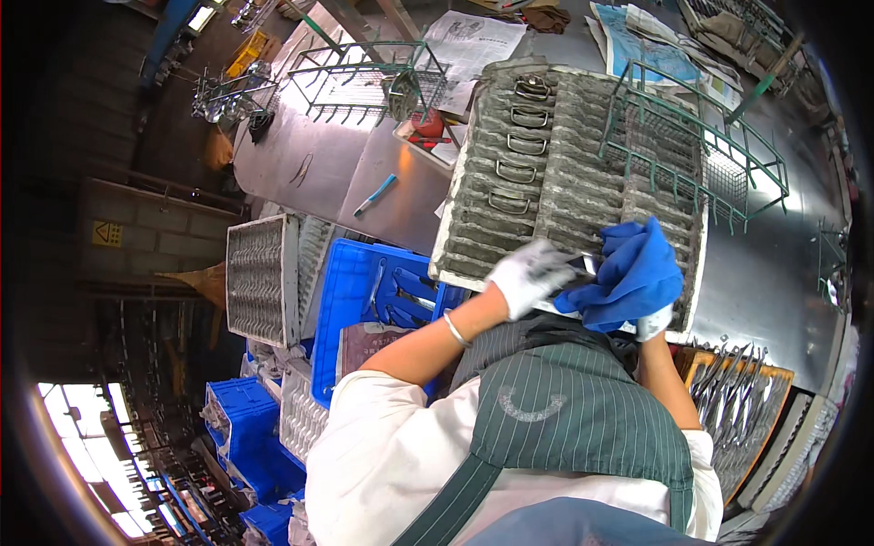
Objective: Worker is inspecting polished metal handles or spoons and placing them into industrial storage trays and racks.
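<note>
My right hand (654, 323), in a white glove, is closed on a bunched blue cloth (642, 278); most of its fingers are hidden under the folds. To its left my left hand (528, 278), also gloved and slightly blurred, has its fingers closed around a small shiny metal piece (585, 264) that touches the cloth. How much of the piece lies inside the cloth is hidden. Both hands are over the near edge of a grey ridged tray (583, 155). In the tray's left column lie several rectangular metal loops, such as one metal loop (516, 171).
A blue crate (332, 318) with blue-wrapped metal pieces stands left of the tray. Green wire racks (728, 173) overhang the table at right and far left. A blue pen (375, 195) lies on the metal table. Several metal tools (742, 400) fill a wooden-edged box at right.
</note>
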Demonstrator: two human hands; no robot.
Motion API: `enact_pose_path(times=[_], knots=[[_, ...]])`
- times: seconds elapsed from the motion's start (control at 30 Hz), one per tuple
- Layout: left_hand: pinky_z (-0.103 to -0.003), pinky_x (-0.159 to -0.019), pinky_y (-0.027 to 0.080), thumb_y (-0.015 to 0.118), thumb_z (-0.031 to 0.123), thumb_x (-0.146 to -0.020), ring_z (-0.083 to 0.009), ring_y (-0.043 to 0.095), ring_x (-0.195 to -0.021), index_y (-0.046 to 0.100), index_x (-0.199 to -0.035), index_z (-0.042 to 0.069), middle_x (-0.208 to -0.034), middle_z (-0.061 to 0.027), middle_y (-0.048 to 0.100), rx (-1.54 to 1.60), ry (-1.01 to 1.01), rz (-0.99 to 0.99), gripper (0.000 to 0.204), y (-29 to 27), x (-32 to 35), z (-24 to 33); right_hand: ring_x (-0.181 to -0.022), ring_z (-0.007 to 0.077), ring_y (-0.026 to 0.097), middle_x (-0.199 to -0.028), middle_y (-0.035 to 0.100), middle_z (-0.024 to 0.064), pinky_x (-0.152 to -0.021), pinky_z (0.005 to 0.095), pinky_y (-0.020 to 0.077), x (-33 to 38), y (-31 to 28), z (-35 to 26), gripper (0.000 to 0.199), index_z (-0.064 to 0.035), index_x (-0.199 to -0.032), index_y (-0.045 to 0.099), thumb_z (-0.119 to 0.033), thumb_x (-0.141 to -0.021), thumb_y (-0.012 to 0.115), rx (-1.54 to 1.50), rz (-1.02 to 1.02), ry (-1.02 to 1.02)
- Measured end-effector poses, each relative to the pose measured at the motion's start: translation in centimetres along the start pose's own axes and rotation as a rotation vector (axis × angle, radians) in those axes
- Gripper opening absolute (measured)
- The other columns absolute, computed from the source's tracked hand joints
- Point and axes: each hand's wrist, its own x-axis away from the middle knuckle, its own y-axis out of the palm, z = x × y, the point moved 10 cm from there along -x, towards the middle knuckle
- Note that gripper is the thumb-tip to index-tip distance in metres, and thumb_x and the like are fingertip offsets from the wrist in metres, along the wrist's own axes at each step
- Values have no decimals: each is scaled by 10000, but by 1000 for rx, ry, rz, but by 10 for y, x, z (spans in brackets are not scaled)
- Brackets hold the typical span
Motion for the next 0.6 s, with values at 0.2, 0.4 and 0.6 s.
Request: enact_pose_path(times=[0.2, 0.4, 0.6], knots=[[-363, -785, 426, 521, 371, -839, -276, 514, -907, 664, -1011, 224, -932, -87, 544, -712, -181, -59, 268, -34, -11, -99, -834, 299, 543, -889, 569, 81, -703, 390, 437, -18, -58, -35, 172, -90, -833, 633, -142, -672, 658, 30, -87, -230], [-379, -787, 458, 501, 396, -848, -273, 539, -974, 622, -1057, 226, -1060, -79, 561, -852, -284, -223, 295, -18, -23, -150, -657, 171, 552, -676, 590, 64, -632, 294, 437, -49, -53, -33, 155, -55, -632, 606, -101, -584, 746, -145, -37, 353], [-385, -871, 427, 511, 378, -841, -285, 537, -1020, 625, -1063, 166, -1055, -119, 580, -580, -267, 57, 327, -61, -19, -123, -664, 119, 569, -735, 582, 68, -558, 223, 453, -42, -27, -31, 332, 16, -988, 593, 128, -677, 624, -674, -197, 64]])
